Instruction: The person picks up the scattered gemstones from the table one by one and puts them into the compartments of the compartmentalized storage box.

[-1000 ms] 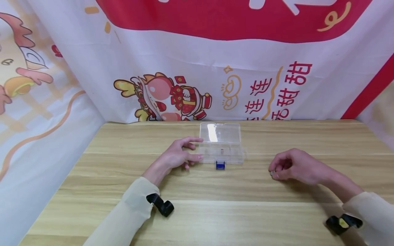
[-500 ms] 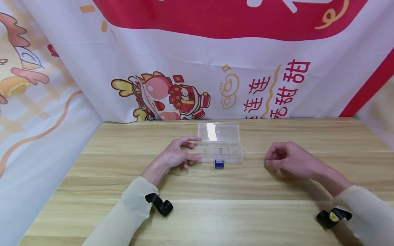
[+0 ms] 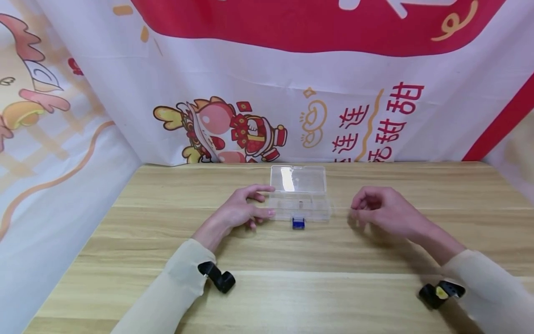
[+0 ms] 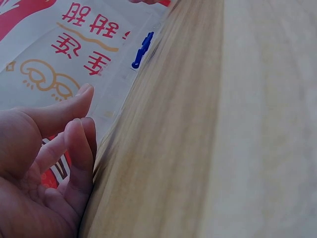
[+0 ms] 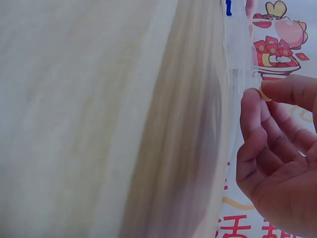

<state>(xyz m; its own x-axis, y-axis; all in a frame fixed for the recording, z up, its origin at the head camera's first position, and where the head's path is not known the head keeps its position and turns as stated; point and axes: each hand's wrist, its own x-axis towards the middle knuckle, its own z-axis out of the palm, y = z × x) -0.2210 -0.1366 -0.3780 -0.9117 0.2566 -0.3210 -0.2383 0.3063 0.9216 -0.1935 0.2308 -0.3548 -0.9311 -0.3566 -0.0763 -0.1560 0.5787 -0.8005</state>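
A clear plastic box point(image 3: 319, 214) with a blue latch point(image 3: 298, 223) stands on the table, its lid point(image 3: 310, 178) raised at the back. Inside, a small dark thing point(image 3: 301, 204) shows near the middle. At the box's left end is my left hand point(image 3: 242, 208), thumb and index finger extended to its edge, fingers relaxed. My right hand point(image 3: 385, 211), to the right of the box, pinches a small, yellowish, roundish thing point(image 5: 265, 95) between thumb and index finger. Most of that thing is hidden by the fingertips.
The wood-grain table point(image 3: 267, 301) runs back to a white hanging cloth point(image 3: 233, 69) with red and cartoon prints. Another printed cloth point(image 3: 50, 176) borders the left side. Black wrist cameras are strapped over both sleeves point(image 3: 179, 278).
My right hand has moved left and slightly away from me, toward the box, with the small thing in its pinch. The left hand and the box have stayed in place.
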